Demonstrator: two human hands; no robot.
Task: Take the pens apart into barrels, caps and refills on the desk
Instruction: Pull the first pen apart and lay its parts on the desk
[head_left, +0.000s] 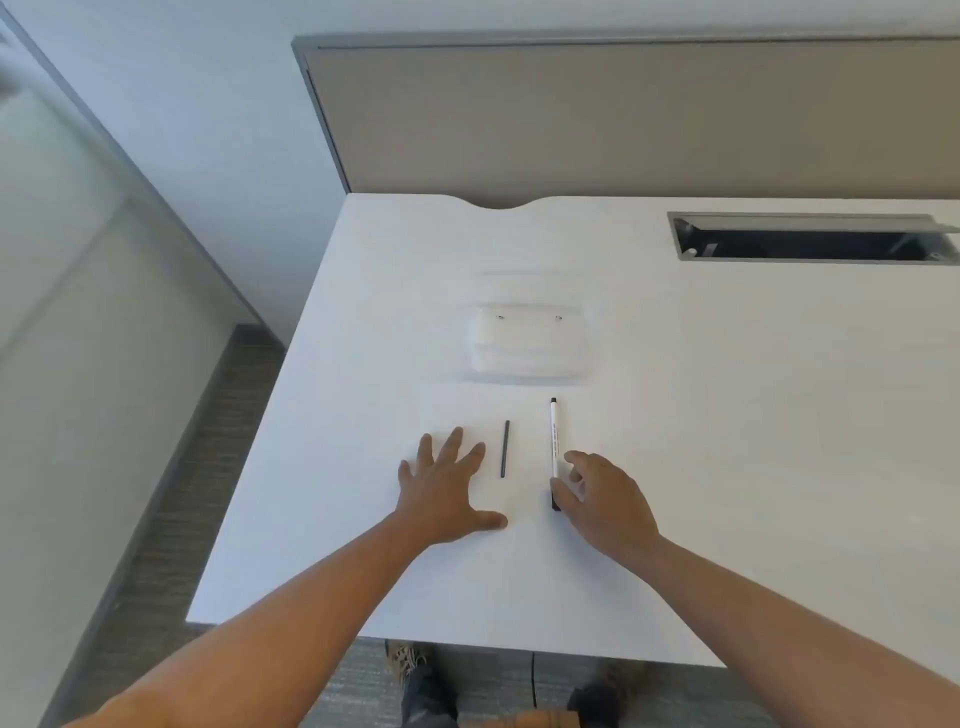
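Observation:
A white pen barrel (554, 439) with a black tip at its far end lies lengthwise on the white desk (727, 415). A black cap (555, 503) sits at its near end, partly hidden by my right hand (602, 499), whose thumb and fingers curl around it; whether they grip it I cannot tell. A thin dark refill (505, 449) lies parallel to the barrel, a little to its left. My left hand (447, 488) rests flat on the desk, fingers spread, just left of the refill and holding nothing.
A clear plastic case (530, 343) lies on the desk beyond the pen parts. A cable tray opening (810, 240) is cut into the desk at the far right. A grey partition (623, 119) stands behind the desk. The desk's left edge drops to the floor.

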